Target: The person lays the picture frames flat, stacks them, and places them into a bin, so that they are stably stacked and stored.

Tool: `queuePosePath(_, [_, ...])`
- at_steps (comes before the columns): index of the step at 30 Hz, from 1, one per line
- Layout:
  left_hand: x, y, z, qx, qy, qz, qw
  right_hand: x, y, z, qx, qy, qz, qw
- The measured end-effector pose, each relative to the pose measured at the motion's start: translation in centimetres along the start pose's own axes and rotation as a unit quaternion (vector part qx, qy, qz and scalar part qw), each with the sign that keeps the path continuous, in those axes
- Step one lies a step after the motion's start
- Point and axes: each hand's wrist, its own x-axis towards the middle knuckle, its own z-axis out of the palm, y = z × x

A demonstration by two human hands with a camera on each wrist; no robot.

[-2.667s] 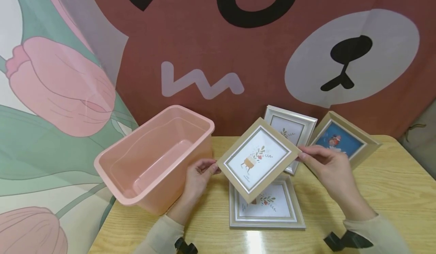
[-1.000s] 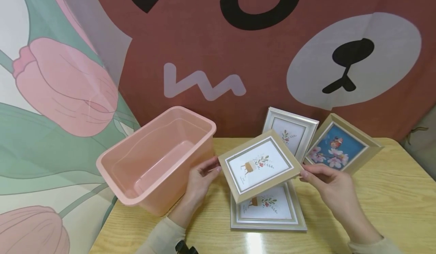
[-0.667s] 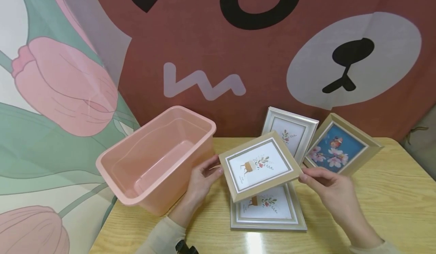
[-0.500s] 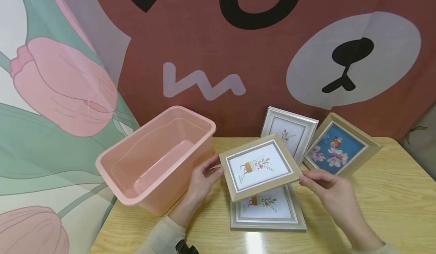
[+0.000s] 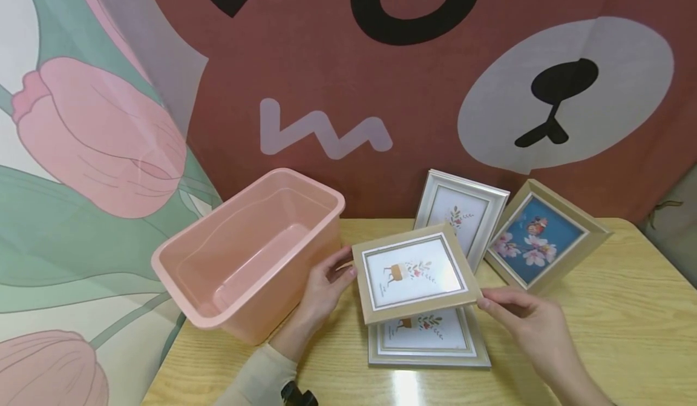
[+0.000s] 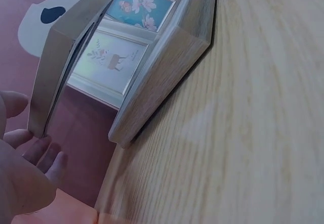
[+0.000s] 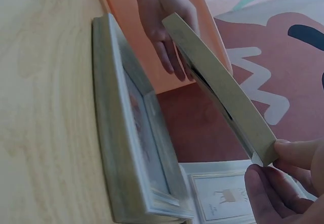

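Note:
Between my two hands, a beige picture frame point(image 5: 415, 271) with a printed deer-and-flowers picture hangs tilted above the table. My left hand point(image 5: 322, 286) holds its left corner; in the left wrist view the thumb and fingers lie on either side of that corner. My right hand point(image 5: 536, 324) pinches the lower right corner between thumb and fingers, as the right wrist view point(image 7: 296, 176) shows. Directly below, another frame point(image 5: 430, 353) with a similar picture lies flat, partly covered by the held one. A dark gap runs along the held frame's side point(image 7: 217, 82) in the right wrist view.
A pink plastic tub point(image 5: 302, 273) stands left of my left hand. Behind the held frame, a silver-white frame point(image 5: 472, 212) leans at the back, beside a beige frame with a blue blossom picture point(image 5: 536, 236). A printed cloth point(image 5: 327, 61) hangs behind the wooden table point(image 5: 626, 309).
The held frame has turned clockwise and its right side has come down, with the right hand moving lower. The left hand has stayed nearly in place. The other frames and the tub remain put.

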Motion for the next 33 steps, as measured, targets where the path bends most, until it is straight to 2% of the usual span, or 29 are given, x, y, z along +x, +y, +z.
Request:
queuePosePath(6, [0.1, 0.1, 0.0, 0.004, -0.006, -0.006, 1.0, -0.6, 0.2, 0.3, -0.018, -0.006, 0.026, 0.9995])
queuePosePath(10, [0.1, 0.0, 0.0, 0.01, -0.014, 0.001, 0.9999, -1.0, 0.5, 0.4, -0.024, -0.01, 0.042, 0.9988])
queuePosePath(18, [0.1, -0.2, 0.1, 0.04, -0.018, 0.014, 0.9989, -1.5, 1.3, 0.5, -0.012, 0.001, 0.025, 0.9996])
queuePosePath(24, [0.0, -0.1, 0.3, 0.066, -0.023, 0.021, 0.9973, -2.0, 1.6, 0.5, -0.011, 0.007, 0.033, 0.9994])
queuePosePath(33, [0.0, -0.2, 0.6, 0.072, -0.04, 0.033, 0.996, -2.8, 2.0, 0.1, -0.072, 0.001, 0.076, 0.9945])
